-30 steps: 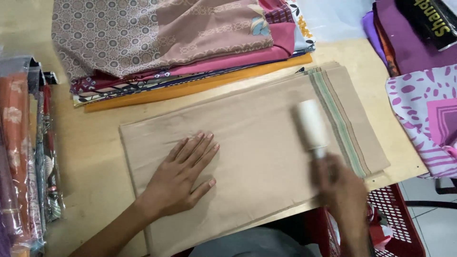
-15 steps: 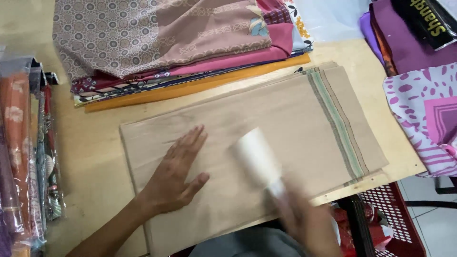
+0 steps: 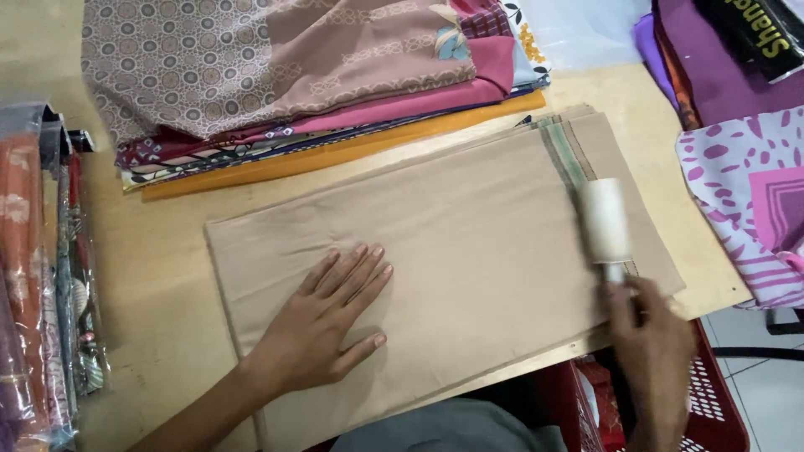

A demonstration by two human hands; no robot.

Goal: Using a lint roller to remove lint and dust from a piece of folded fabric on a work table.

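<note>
Lint-rolling step: left hand [image 3: 322,322] flat, fingers spread, pinning beige cloth [image 3: 469,251]; right hand [image 3: 649,339], blurred, apparently clamped on lint roller [image 3: 605,222] near table's right edge. Next stroke needs cloth held taut.

Plain beige cloth [image 3: 469,243]; white lint roller [image 3: 605,219]

A folded beige cloth [image 3: 469,251] with a thin green stripe band near its right end lies flat and slightly askew on the wooden table, while a pale lint roller [image 3: 605,222] rests upon that striped end.
</note>
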